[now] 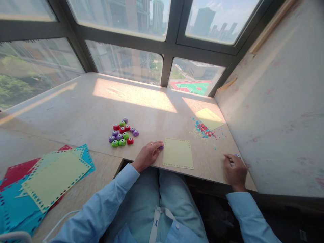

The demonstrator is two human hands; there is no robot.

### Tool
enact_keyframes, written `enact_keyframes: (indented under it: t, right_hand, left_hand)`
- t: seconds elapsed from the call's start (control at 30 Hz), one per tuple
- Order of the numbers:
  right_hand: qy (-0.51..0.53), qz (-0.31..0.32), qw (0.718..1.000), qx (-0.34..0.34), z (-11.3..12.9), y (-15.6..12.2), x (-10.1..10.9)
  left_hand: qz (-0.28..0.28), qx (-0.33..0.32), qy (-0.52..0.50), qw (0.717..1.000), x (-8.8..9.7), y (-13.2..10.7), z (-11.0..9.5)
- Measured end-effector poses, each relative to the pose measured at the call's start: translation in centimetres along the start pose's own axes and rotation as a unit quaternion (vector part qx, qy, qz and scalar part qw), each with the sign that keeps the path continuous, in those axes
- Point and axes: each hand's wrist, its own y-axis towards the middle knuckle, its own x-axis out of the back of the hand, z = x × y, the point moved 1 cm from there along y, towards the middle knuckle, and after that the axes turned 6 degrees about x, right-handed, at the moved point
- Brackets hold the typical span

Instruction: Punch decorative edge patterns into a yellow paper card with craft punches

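My left hand (148, 155) rests on the tabletop with its fingers closed on a small purple punch (161, 147), right at the left edge of a yellow paper sheet (178, 153) with punched borders. My right hand (235, 170) lies near the table's right front corner, fingers curled around a small object I cannot make out. A cluster of several small red, green and purple punches (122, 132) sits to the upper left of my left hand.
Coloured confetti (204, 130) is scattered beside another yellow sheet (209, 118) at the right. A stack of punched yellow, blue and red sheets (48, 179) lies at the lower left. Windows run along the back, and a wall (278, 111) stands on the right.
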Motion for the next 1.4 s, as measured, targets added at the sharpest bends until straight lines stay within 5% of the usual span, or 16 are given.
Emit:
enact_keyframes:
  t: [0.13, 0.3, 0.47, 0.67, 0.9, 0.97, 1.13, 1.4]
  right_hand:
    - [0.136, 0.025, 0.982, -0.129, 2.8, -1.1, -0.8]
    - [0.385, 0.103, 0.874, -0.277, 8.7, -2.9, -2.1]
    - [0.466, 0.127, 0.798, -0.361, 12.9, -2.4, -2.3]
    - [0.518, 0.082, 0.737, -0.426, 14.7, -1.5, -2.9]
    - [0.611, 0.074, 0.632, -0.472, 14.7, -1.3, -4.1]
    - [0.598, 0.088, 0.647, -0.465, 14.7, -1.2, -4.3]
    - [0.505, 0.185, 0.759, -0.367, 14.7, -0.2, -4.3]
    - [0.401, 0.215, 0.814, -0.361, 12.1, 0.9, -4.2]
  left_hand:
    - [-0.008, -0.016, -0.008, 1.0, -1.2, 0.3, -0.2]
    - [-0.004, -0.031, -0.011, 0.999, -1.8, 0.6, -0.3]
    - [-0.011, -0.039, 0.016, 0.999, -2.2, 0.2, -0.4]
    - [-0.002, -0.051, 0.067, 0.996, -2.6, -0.1, -0.4]
    - [-0.002, -0.055, 0.074, 0.996, -2.6, -0.1, -0.4]
    - [-0.006, -0.056, 0.075, 0.996, -2.6, -0.2, -0.4]
    - [-0.002, -0.057, 0.074, 0.996, -2.5, -0.2, -0.4]
    - [-0.001, -0.056, 0.071, 0.996, -2.4, -0.1, -0.5]
